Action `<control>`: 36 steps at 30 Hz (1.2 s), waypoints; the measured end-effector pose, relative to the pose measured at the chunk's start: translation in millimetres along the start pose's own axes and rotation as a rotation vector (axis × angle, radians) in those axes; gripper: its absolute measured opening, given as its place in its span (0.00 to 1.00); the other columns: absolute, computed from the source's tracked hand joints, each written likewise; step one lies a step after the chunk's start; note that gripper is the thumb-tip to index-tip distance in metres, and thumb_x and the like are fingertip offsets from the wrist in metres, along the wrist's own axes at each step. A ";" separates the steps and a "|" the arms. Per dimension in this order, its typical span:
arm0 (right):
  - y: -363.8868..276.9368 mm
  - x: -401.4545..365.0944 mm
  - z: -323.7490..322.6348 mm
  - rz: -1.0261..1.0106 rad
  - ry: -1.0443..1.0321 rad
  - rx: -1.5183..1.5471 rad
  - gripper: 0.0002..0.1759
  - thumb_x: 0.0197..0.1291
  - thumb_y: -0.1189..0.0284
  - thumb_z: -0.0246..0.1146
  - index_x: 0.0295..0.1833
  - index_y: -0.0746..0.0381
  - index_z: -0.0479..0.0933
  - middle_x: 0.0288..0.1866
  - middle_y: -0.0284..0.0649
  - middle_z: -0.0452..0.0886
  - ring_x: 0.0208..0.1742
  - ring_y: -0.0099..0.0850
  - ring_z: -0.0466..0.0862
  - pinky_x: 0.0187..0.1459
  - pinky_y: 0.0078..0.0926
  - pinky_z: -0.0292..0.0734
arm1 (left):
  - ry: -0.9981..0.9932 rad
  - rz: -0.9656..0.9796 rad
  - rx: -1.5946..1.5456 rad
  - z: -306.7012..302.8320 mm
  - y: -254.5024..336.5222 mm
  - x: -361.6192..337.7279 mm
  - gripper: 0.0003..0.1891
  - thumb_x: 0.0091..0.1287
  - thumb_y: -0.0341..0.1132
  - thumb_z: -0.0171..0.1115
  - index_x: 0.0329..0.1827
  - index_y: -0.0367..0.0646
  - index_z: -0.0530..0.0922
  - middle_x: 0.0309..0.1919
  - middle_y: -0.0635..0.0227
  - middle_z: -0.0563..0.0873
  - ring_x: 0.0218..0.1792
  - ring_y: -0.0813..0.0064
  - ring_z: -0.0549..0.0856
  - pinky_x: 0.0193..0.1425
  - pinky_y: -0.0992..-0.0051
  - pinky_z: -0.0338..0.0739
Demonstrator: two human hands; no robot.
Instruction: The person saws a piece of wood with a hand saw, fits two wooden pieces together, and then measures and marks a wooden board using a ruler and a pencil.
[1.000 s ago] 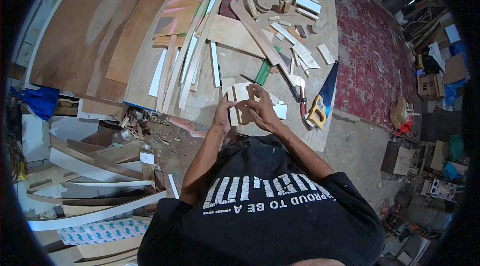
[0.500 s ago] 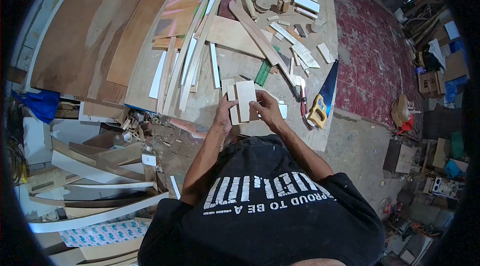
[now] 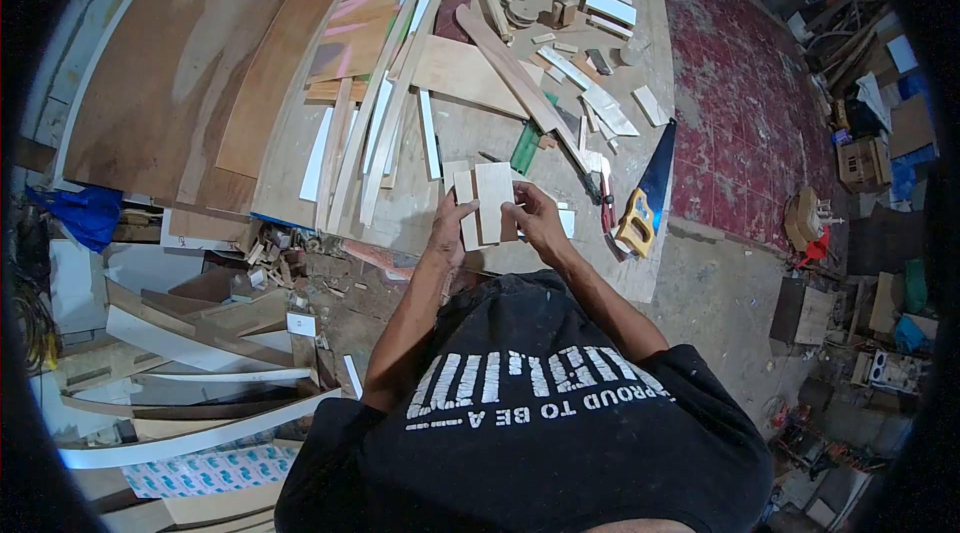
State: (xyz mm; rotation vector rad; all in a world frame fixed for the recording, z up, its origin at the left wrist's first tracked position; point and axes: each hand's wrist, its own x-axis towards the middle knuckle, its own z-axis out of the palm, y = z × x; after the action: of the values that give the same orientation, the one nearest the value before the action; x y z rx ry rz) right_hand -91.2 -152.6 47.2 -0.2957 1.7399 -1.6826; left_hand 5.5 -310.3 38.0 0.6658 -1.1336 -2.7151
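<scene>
Both hands meet at the near edge of the bench (image 3: 472, 129), just in front of the person's chest. The right hand (image 3: 541, 221) has its fingers (image 3: 519, 195) closed on the right edge of a small pale wood panel (image 3: 493, 199), which stands lengthwise away from the body. The left hand (image 3: 446, 229) grips a narrow strip (image 3: 465, 213) of the same pale wood. The strip lies just beside the panel's left edge and touches it, and the panel partly overlaps it. Both pieces sit low over the bench top; whether they rest on it cannot be told. To the right of the hands lies a small white offcut (image 3: 566, 223), and beyond it a hand saw (image 3: 650, 188) with a yellow handle, its dark blade pointing away along the bench's right edge. Behind the panel sits a green piece (image 3: 527, 145). Further left a bundle of long thin slats (image 3: 375, 128) fans out, next to broad plywood sheets (image 3: 190, 63).
</scene>
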 end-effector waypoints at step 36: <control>26.3 -7.4 9.3 0.064 0.020 -0.024 0.22 0.68 0.75 0.63 0.66 0.68 0.73 0.47 0.40 0.81 0.46 0.29 0.80 0.48 0.28 0.79 | 0.159 0.076 0.085 -31.6 -18.5 -25.7 0.22 0.77 0.36 0.56 0.72 0.40 0.69 0.58 0.59 0.84 0.58 0.64 0.86 0.62 0.63 0.83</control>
State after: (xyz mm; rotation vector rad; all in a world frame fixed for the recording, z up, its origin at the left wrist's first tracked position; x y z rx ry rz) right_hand -72.3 -152.0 25.3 -0.2328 1.7665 -1.6251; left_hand 43.5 -310.5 14.3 0.8164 -1.2148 -2.5126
